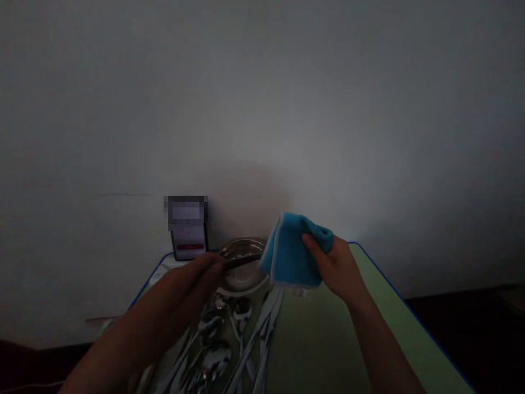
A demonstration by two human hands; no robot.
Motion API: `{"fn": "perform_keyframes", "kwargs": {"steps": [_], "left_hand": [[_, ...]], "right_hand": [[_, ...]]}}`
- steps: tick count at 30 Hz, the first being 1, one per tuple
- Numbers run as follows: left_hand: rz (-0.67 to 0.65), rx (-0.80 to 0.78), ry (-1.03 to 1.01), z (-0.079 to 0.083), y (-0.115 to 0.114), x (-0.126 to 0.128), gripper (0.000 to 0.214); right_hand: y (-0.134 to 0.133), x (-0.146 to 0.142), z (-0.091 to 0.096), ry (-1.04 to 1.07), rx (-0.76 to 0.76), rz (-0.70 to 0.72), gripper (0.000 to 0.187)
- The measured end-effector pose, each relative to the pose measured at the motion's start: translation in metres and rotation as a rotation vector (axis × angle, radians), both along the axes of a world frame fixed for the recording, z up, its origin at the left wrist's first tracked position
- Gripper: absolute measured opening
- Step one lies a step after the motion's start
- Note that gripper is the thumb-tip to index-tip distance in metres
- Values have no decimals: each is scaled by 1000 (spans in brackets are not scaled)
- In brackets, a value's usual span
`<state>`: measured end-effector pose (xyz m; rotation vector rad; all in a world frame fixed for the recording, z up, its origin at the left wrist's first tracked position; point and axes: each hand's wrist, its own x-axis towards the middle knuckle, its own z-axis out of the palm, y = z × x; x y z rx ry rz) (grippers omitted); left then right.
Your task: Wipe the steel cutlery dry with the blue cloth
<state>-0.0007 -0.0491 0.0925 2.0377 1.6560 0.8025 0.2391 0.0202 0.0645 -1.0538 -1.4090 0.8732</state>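
My left hand (205, 276) is closed round one end of a slim, dark-looking piece of cutlery (241, 261). Its far end points right, above a round metal bowl (241, 287), and meets the cloth's edge; whether it is a knife or a handle I cannot tell. A blue cloth (293, 254) with pale edging hangs folded from my right hand (338, 268), the thumb pressed on its near side. Below the bowl lie several metal spoons (216, 358) and a bunch of knives (266, 317), partly hidden by my left forearm.
The green table (320, 339) has a blue edge (385, 279). At its back left a phone (190, 241) stands upright against the pale wall (262, 109). Near it is some white material (164, 265). The light is dim.
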Motion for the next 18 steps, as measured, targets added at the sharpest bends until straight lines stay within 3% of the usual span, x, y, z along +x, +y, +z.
{"fn": "perform_keyframes", "kwargs": {"steps": [4,7,10,18], "left_hand": [[-76,-46,9,12,3,8,30],[-89,-8,26,15,2,13,32],[-124,-16,40,14,2,15,32],[-142,23,74,13,-1,17,30]], "right_hand": [[-11,9,13,-167,-35,135,18],[-16,17,18,-338,-84,327,16],[-21,23,21,-549,-37,494,15],[-25,13,24,-747,57,591,20]]}}
